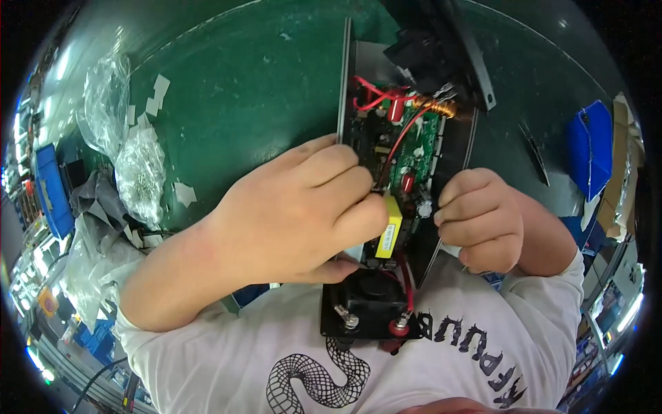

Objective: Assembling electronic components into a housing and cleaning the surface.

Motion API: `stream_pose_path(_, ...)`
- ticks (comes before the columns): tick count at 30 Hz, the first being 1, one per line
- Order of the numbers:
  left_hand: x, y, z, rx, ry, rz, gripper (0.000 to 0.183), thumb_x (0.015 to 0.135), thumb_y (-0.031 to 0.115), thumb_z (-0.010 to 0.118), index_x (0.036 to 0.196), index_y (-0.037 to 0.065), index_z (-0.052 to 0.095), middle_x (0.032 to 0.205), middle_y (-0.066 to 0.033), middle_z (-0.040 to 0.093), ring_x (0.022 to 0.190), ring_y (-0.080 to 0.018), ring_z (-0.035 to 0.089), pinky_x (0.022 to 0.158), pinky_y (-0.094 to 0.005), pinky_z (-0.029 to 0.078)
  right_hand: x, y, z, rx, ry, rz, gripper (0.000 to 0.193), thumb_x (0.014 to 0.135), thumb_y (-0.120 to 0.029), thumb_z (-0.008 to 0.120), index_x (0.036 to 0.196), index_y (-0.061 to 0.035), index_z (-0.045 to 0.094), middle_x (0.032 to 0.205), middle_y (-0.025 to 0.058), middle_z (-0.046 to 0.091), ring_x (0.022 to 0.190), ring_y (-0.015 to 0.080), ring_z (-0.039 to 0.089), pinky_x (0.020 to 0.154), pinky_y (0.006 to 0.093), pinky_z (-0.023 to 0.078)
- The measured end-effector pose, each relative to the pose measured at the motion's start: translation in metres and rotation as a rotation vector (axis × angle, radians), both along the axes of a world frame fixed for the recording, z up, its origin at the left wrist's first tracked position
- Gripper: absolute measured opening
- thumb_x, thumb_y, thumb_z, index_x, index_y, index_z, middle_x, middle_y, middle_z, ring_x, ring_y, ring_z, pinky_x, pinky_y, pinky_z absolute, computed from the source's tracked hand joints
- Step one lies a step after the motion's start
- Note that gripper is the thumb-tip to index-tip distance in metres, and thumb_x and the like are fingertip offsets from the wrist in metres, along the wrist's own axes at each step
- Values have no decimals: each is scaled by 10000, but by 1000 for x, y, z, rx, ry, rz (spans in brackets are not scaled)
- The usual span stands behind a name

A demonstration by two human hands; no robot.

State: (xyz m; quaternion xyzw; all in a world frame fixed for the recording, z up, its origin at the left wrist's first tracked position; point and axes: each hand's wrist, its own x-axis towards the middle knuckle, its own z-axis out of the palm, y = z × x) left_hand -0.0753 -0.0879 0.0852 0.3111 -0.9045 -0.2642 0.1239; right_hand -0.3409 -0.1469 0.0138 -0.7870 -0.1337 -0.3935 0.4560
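Note:
An open electronics housing with dark metal walls stands in front of me, its near end against my white shirt. Inside is a green circuit board with red wires, a copper coil and a yellow transformer. My left hand is closed over the left wall, its fingers curled inward beside the transformer; the fingertips are hidden. My right hand is closed at the right wall, fingers curled against its edge. A black fan sits on the near end panel, which carries two terminals. The far end panel leans outward.
Clear plastic bags and white paper scraps lie on the green table at the left. Blue bins stand at both sides. Dark tweezers lie at the right, near a cardboard box.

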Motion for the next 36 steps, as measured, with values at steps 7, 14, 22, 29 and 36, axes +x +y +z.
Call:
stream_pose_path(7,-5,-2,4,1,-8,11,691,480,392,843,1017,57,565,969,-100,552,995,-326,572,906,-479,527,-5,0,5,-28,29,-17,163,824,-47,605,933,-88,491,762,90,636,657,227,618,608,349,514)
stream_pose_path(14,-7,6,5,-68,-116,61,718,471,385,828,1126,180,616,1004,-26,547,1033,-232,558,819,-387,479,-3,0,5,-3,32,-24,150,844,-70,616,938,-88,501,763,86,632,648,223,605,587,345,495)
stream_pose_path(22,-9,9,6,-131,-233,78,707,505,421,804,1156,195,641,1040,30,540,1031,-150,549,746,-319,396,-3,2,4,-2,30,-10,125,855,-94,610,929,-89,510,766,83,631,650,222,602,596,344,492)
stream_pose_path(29,-7,7,6,-105,-186,87,719,585,419,753,1241,139,657,1074,-30,563,987,-221,576,761,-358,431,-3,1,4,13,38,3,151,820,-79,620,923,-85,510,761,85,624,633,220,594,598,343,482)
stream_pose_path(36,-9,6,7,-64,-186,98,719,575,394,773,1217,112,614,1101,-1,557,990,-159,569,706,-331,393,-2,3,2,28,9,-17,55,810,-68,618,840,-67,571,844,94,610,638,218,564,602,356,485)
